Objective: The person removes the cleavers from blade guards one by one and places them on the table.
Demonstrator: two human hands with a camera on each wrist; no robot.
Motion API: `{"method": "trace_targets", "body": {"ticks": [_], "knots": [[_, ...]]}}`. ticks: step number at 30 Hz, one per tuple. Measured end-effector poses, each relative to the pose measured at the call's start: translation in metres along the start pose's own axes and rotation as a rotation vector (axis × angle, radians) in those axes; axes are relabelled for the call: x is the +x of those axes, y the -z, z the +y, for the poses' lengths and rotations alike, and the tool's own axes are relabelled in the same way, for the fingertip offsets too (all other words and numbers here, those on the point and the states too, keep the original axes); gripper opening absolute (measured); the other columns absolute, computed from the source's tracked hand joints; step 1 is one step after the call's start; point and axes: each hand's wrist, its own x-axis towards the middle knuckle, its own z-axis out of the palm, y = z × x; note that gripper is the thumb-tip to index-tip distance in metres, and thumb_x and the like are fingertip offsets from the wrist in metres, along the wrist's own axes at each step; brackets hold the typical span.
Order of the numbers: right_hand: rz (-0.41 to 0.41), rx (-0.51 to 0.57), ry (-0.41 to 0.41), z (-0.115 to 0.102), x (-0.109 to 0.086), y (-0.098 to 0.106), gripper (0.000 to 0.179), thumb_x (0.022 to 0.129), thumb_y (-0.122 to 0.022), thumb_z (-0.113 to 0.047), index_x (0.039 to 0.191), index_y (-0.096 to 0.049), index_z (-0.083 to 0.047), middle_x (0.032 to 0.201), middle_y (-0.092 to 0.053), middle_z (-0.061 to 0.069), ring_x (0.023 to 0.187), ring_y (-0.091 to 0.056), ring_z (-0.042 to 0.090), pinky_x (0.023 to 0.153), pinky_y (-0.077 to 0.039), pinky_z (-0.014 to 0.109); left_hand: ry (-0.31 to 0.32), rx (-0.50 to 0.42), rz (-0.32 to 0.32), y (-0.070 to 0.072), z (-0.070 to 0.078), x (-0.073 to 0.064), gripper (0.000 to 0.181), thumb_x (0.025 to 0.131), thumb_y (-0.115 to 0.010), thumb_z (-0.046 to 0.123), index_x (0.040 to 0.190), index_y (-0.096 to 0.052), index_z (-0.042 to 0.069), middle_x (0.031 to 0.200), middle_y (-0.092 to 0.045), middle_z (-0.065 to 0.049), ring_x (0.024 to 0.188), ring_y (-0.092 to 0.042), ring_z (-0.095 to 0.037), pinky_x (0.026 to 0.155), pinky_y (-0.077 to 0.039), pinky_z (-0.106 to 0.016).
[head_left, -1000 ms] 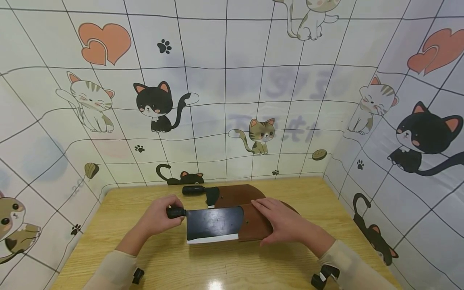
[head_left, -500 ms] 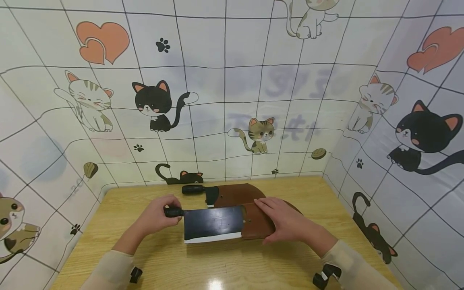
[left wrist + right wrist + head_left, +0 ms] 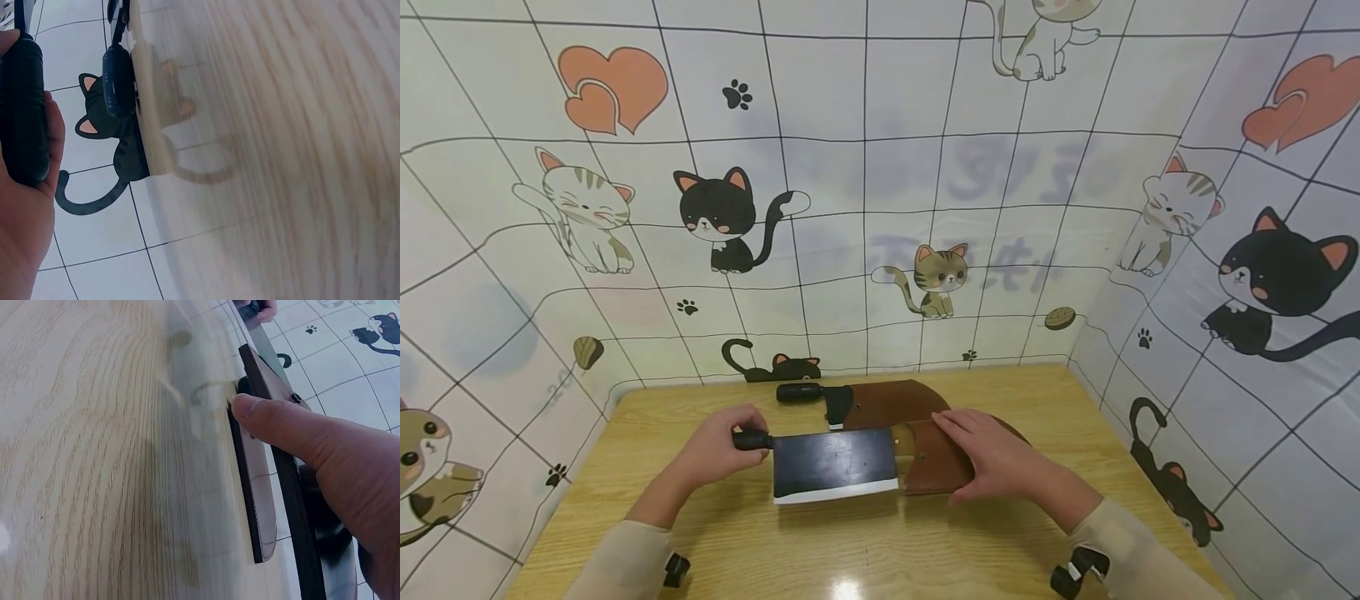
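My left hand (image 3: 718, 450) grips the black handle (image 3: 750, 439) of a cleaver with a dark, broad blade (image 3: 835, 465) and a pale cutting edge. The blade is raised over the table, its far end beside the mouth of a brown leather sheath (image 3: 936, 462). My right hand (image 3: 992, 454) grips that sheath, fingers over the top and thumb (image 3: 269, 419) at the lower edge. A lighter strip with a snap shows between blade and sheath. Behind lies a second cleaver (image 3: 800, 392), its blade mostly inside another brown sheath (image 3: 887, 402).
The wooden table (image 3: 760, 550) reaches back to a white wall covering (image 3: 827, 100) printed with cats and grid lines. More of this covering stands at the left and right sides. The second cleaver lies near the table's back edge.
My left hand has drawn the cleaver leftward while the right hand shifted the sheath slightly right. The blade end has come out of the sheath's mouth. The second cleaver stays put.
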Motion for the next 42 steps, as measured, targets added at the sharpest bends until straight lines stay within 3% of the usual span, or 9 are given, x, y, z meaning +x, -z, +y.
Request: {"method": "trace_targets", "body": {"ticks": [20,34,42], "knots": [[-0.015,0.022,-0.012,0.015,-0.008,-0.011,0.129,0.072,-0.102,-0.059,0.171,-0.038,-0.006,0.166,-0.047,0.012,0.154,-0.044,0.037,0.122,-0.038,0.062,0.016,0.050,-0.015,0.003,-0.010,-0.007,0.029,0.083,-0.094,0.019,0.096,-0.071,0.032,0.090,-0.067,0.015,0.085,-0.063,-0.009,0.079,-0.054,-0.036],[-0.044,0.053,-0.028,0.022,-0.012,-0.019,0.125,0.072,-0.101,-0.060,0.168,-0.043,-0.004,0.163,-0.051,0.015,0.151,-0.047,0.042,0.121,-0.039,0.064,0.024,-0.005,-0.086,-0.010,-0.028,-0.008,0.028,0.082,-0.091,0.016,0.095,-0.071,0.031,0.091,-0.067,0.012,0.085,-0.062,-0.012,0.080,-0.050,-0.034],[-0.055,0.063,-0.029,0.030,-0.009,-0.033,0.131,0.070,-0.097,-0.071,0.169,-0.042,-0.004,0.164,-0.051,0.015,0.151,-0.048,0.039,0.120,-0.041,0.063,0.041,0.010,-0.103,-0.013,-0.038,-0.010,0.028,0.081,-0.087,0.012,0.093,-0.069,0.030,0.088,-0.065,0.011,0.082,-0.060,-0.011,0.078,-0.049,-0.033]]}}
